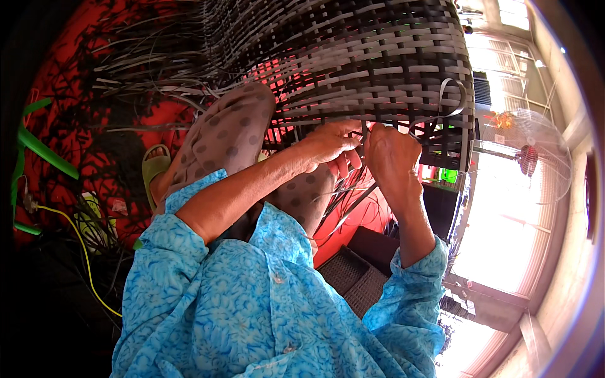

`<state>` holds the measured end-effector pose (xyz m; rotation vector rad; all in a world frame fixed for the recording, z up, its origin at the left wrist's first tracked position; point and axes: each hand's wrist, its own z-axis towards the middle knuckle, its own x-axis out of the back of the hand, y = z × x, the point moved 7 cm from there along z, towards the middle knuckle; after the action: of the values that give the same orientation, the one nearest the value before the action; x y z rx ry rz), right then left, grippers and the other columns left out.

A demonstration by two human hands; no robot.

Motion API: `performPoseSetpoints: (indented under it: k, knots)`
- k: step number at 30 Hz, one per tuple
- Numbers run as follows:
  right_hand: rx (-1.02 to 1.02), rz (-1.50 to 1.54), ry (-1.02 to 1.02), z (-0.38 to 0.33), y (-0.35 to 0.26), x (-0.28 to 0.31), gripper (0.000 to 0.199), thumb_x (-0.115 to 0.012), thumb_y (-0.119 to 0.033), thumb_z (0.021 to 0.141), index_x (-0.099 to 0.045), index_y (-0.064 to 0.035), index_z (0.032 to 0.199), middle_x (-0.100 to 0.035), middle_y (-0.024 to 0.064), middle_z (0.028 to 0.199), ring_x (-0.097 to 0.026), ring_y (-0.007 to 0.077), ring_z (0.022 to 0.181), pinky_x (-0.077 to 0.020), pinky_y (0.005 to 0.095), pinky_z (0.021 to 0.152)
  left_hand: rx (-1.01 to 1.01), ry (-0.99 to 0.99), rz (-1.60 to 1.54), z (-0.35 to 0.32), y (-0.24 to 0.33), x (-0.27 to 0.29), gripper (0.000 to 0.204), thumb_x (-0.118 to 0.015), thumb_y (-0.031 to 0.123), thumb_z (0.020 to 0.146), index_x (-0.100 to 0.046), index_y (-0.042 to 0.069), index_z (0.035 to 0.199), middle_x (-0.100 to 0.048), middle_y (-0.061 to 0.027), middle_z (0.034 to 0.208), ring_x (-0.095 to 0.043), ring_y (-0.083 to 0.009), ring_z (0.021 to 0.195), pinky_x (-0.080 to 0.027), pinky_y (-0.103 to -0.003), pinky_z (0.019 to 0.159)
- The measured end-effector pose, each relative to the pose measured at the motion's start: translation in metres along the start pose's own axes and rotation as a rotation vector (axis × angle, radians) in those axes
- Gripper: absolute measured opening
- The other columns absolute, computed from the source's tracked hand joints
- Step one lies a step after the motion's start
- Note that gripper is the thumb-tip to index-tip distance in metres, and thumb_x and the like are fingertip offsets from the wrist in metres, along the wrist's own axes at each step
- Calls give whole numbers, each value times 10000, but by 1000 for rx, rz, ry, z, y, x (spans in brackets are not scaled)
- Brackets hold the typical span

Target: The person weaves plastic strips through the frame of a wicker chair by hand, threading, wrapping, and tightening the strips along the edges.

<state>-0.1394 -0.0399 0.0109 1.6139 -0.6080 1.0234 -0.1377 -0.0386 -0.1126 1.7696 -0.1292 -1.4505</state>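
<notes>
A large woven panel (378,63) of flat black and grey plastic strips stands in front of me, its lower edge at my hands. My left hand (328,148) is closed at that edge, thumb and forefinger pinched together near a strip. Right beside it, my right hand (392,156) is curled into a closed grip on a dark strip of the weave, its fingertips mostly hidden. A loose grey strip (463,101) loops out from the panel's right side. Dark strip ends (353,205) hang below my hands.
Long unwoven strips (145,57) spread from the panel's left. Strip scraps (69,120) litter the red floor, near a green sandal (153,173), green tubes (47,153) and a yellow cord (82,252). A dark woven piece (356,280) lies below; a fan (529,151) stands right.
</notes>
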Motion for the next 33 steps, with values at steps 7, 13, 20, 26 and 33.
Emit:
performPoseSetpoints:
  k: [7, 13, 20, 26, 33]
  knots:
    - [-130, -98, -191, -3, 5, -9, 128, -574, -185, 775, -583, -61, 807, -600, 110, 640, -601, 277, 557, -454, 372, 478, -134, 218, -123, 3, -2, 23, 122, -594, 189, 812, -590, 67, 813, -591, -31, 679, -563, -102, 483, -409, -199, 399]
    - [-113, -56, -175, -4, -2, -3, 283, -579, -186, 783, -530, -133, 1057, -605, 82, 670, -598, 270, 573, -445, 371, 481, -70, 301, -35, -9, -13, 36, 138, -610, 196, 800, -557, 72, 770, -558, -15, 686, -529, -99, 491, -383, -217, 420]
    - [55, -72, -289, -8, -30, -16, 260, -496, -91, 763, -546, -116, 1016, -580, 89, 609, -605, 233, 543, -449, 371, 463, 43, 318, -2, -23, -34, 47, 115, -627, 195, 793, -567, 98, 779, -541, 23, 681, -526, -80, 562, -394, -208, 487]
    - [47, -33, -240, -1, -23, -32, 139, -522, -168, 809, -560, -122, 934, -605, 100, 666, -608, 263, 553, -473, 390, 486, -151, 210, -36, -23, -31, 49, 82, -615, 177, 813, -588, 99, 805, -542, 37, 676, -528, -63, 597, -394, -199, 507]
    - [-7, -3, -322, 2, -21, -34, 137, -563, -228, 798, -568, -91, 785, -605, 86, 633, -607, 272, 553, -476, 372, 480, -198, 190, -22, -21, -29, 55, 112, -593, 199, 832, -601, 90, 853, -560, 28, 702, -540, -65, 607, -406, -196, 512]
